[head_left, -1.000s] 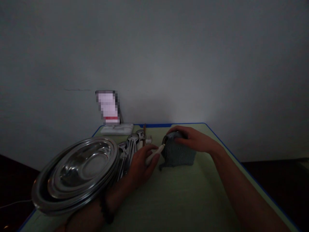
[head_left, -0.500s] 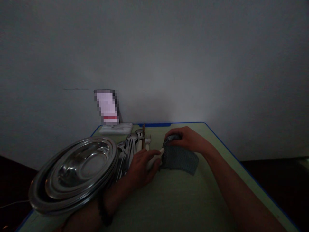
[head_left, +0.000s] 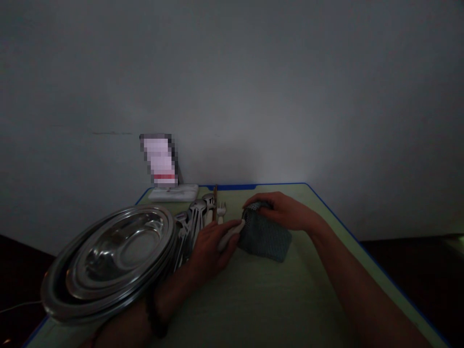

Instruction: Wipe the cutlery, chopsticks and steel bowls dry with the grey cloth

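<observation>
My left hand (head_left: pixel 212 249) is closed round the white handle of a utensil (head_left: pixel 229 233), whose far end goes into a grey cloth (head_left: pixel 266 236). The utensil's head is hidden inside the cloth. My right hand (head_left: pixel 281 210) grips the top of that cloth with curled fingers, pressing it round the hidden end. Both hands meet over the middle of a pale green table (head_left: pixel 261 299) with a blue rim.
Stacked steel plates (head_left: pixel 108 258) sit at the left, partly over the table edge. A row of spoons and forks (head_left: pixel 197 215) lies beside them, with a brown stick. A white stand (head_left: pixel 174 193) with a blurred card is at the back. A grey wall rises behind.
The cloth has shifted slightly and now hangs more to the right of the utensil. My right hand has turned a little on it; my left hand has barely moved.
</observation>
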Tool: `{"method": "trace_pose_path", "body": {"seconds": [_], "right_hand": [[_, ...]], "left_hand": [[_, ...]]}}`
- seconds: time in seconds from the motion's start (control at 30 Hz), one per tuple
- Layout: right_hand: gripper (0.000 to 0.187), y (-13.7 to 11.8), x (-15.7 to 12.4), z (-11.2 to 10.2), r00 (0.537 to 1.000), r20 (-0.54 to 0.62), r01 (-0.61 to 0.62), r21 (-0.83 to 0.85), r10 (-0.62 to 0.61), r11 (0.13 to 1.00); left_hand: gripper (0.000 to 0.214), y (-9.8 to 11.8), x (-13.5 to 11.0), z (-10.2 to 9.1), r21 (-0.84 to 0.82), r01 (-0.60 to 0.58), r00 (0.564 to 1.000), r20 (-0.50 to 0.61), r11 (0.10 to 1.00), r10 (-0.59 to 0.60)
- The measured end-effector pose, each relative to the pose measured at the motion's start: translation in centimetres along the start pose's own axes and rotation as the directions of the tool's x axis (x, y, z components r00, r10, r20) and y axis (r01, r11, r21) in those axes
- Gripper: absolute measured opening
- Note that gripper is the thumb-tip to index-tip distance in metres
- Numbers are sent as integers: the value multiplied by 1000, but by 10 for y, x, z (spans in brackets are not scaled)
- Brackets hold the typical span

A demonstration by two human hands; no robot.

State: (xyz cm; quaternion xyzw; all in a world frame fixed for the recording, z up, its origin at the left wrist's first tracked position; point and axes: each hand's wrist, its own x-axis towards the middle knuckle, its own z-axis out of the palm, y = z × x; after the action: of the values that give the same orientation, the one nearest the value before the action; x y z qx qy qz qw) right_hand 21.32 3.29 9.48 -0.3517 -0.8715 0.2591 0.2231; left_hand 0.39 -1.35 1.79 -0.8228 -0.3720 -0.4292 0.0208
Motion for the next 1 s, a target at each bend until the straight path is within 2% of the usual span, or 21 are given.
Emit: {"method": "trace_pose_path", "body": {"seconds": [0.27, 0.6, 1.0], "right_hand": [[23, 3, 2, 4, 998, -55, -1, 12, 2, 1000], [37, 1, 1, 3, 999, -26, 36, 27, -35, 999], [36, 1, 1, 2, 998, -57, 24, 40, -21, 999]], "left_hand": [[25, 1, -1, 1, 0, -16, 1000, -21, 1000, 16], [25, 0, 0, 1, -10, -20, 1000, -20, 1000, 20], [25, 2, 0, 0, -3, -4, 1000, -24, 1000, 4]]}}
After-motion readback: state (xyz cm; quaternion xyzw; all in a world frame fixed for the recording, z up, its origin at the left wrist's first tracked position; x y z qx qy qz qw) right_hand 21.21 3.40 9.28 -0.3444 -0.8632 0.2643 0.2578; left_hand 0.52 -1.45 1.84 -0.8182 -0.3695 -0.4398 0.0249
